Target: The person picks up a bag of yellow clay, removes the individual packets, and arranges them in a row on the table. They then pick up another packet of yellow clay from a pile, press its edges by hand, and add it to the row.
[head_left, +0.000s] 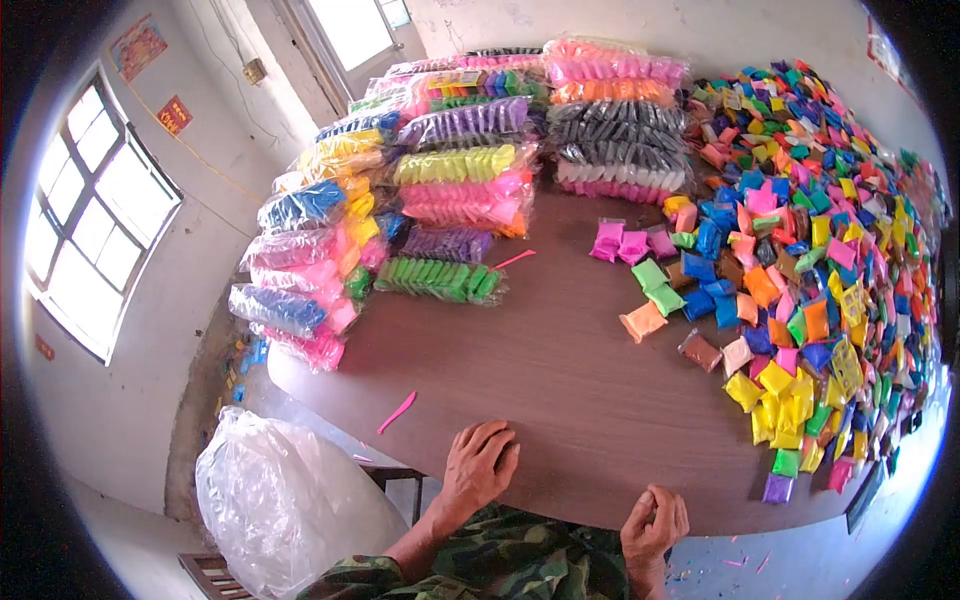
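My left hand [480,465] rests on the near edge of the brown table [500,370], its fingers curled in loosely and nothing showing in them. To its left lies a pink plastic knife-like tool [398,412]. At the same edge, further right, my right hand [655,522] is closed, the fingers bent toward the palm, and no object shows in it. Nearest to that hand on the right are a purple packet [777,488] and several yellow packets [785,410], at the border of a large heap of small coloured packets [800,220].
Stacks of clear bags with same-coloured packets [465,165] fill the back and left. A green-filled bag [440,280] lies in front, beside a second pink tool [515,259]. A big translucent plastic bag [285,490] stands left of the table. Scraps lie on the floor.
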`<state>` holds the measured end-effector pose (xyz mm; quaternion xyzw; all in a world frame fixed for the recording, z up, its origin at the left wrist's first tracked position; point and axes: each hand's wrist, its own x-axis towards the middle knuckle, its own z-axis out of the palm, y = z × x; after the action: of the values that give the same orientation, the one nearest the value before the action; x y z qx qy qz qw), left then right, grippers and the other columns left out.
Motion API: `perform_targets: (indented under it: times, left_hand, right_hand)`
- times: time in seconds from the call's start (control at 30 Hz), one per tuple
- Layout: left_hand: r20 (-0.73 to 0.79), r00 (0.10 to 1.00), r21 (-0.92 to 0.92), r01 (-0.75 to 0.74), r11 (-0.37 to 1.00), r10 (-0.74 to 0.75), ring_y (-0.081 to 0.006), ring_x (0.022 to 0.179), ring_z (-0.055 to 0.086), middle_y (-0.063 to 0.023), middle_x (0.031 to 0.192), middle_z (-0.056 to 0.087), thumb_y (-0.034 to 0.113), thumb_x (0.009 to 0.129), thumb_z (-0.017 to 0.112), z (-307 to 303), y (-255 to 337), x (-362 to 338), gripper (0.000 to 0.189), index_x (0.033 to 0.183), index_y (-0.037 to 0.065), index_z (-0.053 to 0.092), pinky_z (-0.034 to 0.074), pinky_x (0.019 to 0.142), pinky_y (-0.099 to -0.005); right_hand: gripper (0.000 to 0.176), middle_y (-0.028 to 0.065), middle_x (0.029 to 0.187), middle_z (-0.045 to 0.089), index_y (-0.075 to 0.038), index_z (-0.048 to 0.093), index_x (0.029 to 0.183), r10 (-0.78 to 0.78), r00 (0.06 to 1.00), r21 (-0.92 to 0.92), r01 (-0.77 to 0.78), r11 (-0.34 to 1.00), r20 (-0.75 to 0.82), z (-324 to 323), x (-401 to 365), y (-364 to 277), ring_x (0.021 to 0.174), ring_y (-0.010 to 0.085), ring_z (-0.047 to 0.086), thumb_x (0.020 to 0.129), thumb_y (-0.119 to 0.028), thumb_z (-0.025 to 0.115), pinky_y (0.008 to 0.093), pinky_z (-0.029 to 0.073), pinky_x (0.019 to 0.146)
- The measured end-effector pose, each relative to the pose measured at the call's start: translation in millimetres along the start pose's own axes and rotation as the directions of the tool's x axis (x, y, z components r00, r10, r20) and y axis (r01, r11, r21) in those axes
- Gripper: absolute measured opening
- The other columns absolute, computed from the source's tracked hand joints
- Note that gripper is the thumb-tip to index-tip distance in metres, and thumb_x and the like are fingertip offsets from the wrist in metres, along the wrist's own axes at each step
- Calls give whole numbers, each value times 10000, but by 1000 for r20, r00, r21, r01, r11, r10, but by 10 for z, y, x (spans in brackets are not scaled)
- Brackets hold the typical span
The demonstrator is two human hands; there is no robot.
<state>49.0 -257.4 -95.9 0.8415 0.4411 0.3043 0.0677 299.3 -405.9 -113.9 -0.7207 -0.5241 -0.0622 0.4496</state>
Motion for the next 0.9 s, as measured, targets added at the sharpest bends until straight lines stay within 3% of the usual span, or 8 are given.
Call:
perform_targets:
  times: [0.47,0.57,0.67,0.9]
  left_hand:
    - [11,1000,7,15,1000,-15,-342,1096,645,-128,1195,673,127,888,758,22,-7,-14,215,1082,45,717,520,952,-463]
    - [11,1000,18,9,1000,-9,-347,1085,646,-128,1186,676,119,879,759,22,3,2,214,1076,46,720,522,951,-463]
    - [9,1000,20,3,1000,-3,-351,1074,648,-127,1179,679,112,871,761,22,12,14,215,1072,46,721,525,947,-463]
    - [12,1000,29,7,1000,-7,-348,1062,654,-126,1177,684,106,869,761,18,45,28,213,1067,42,718,523,942,-460]
  right_hand:
    - [67,168,789,630,20,670,993,6,1000,-13,-6,1000,12,-45,21,-32,649,336,590,949,-19,639,426,444,572]
    - [86,122,774,644,-9,686,988,17,1000,-26,-17,1000,-1,-32,12,-28,638,321,600,929,-70,667,440,443,583]
    - [94,114,767,636,-5,681,998,-41,998,-34,40,999,-37,-11,20,-1,629,307,589,932,-70,668,430,441,579]
    - [102,112,779,646,-5,672,1013,-8,1000,18,8,1000,-7,-49,53,-14,640,290,599,927,-60,674,410,445,578]
